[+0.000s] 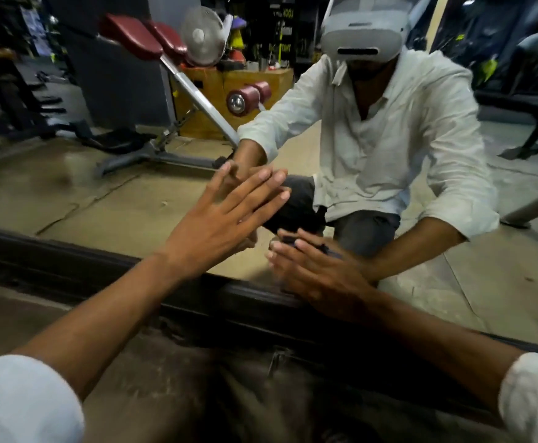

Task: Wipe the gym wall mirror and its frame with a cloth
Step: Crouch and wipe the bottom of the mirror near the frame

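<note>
Your left hand (222,219) lies flat, fingers straight, on the mirror (101,193). At its 4 o'clock your right hand (318,276) presses the cloth (291,240) flat-fingered just above the frame (69,260); a bench (152,39) reflects at 11 o'clock

Person, one. White collared shirt (389,139); left sleeve (21,401) and right sleeve (536,394) rolled up, forearms bare. Bare left hand (216,225) and right hand (322,276). Dark grey trousers (366,228). Pale grey headset (362,27), dark slot across its front.
</note>
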A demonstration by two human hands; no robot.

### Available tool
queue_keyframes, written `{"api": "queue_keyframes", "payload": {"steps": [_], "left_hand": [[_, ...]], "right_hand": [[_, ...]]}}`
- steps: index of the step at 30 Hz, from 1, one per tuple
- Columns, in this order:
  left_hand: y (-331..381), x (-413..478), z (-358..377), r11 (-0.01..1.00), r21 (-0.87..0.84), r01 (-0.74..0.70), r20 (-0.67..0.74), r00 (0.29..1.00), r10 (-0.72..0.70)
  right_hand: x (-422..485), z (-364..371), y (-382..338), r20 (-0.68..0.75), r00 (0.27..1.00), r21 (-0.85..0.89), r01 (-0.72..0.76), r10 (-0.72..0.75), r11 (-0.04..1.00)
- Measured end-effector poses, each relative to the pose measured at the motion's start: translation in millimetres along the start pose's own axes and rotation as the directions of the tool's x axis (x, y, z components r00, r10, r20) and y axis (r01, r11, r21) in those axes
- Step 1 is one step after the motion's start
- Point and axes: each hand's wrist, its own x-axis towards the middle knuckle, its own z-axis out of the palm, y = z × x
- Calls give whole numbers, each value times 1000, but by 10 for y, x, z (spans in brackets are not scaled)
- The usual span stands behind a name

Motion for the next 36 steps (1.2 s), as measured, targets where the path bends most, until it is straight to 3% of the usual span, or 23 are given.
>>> {"api": "queue_keyframes", "payload": {"steps": [4,9,11,14,16,19,21,24,32,36], "left_hand": [[-699,-42,-83,990,-11,138,-12,990,-138],[-744,-48,-23,996,-17,90,-15,996,-91],[-771,-65,-4,995,-29,96,-2,995,-96],[-780,-72,35,996,-14,88,-4,996,-88],[-769,-75,34,997,-7,81,-13,997,-81],[-796,-222,82,995,-37,88,-7,996,-89],[-822,-448,191,995,-64,79,24,997,-78],[-849,-706,393,996,-74,46,53,998,-42],[-840,-727,546,990,-136,41,-7,999,-42],[-907,-754,496,995,-101,3,-29,1000,-6]], "right_hand": [[470,-294,559,-63,989,5,-133,133,991],[974,-412,557,24,999,-142,44,-41,989],[1095,-539,693,-42,994,-183,-104,98,978],[1273,-741,784,-149,916,-47,-383,373,922],[1344,-777,677,-148,897,-4,-421,416,907],[1299,-596,345,-36,950,-61,-313,311,948],[1149,-370,94,89,982,-128,-154,166,980],[937,-65,-193,217,976,-166,72,-34,984],[676,242,-779,284,958,-46,67,-51,997],[721,222,-736,316,936,6,158,-152,987]]}}
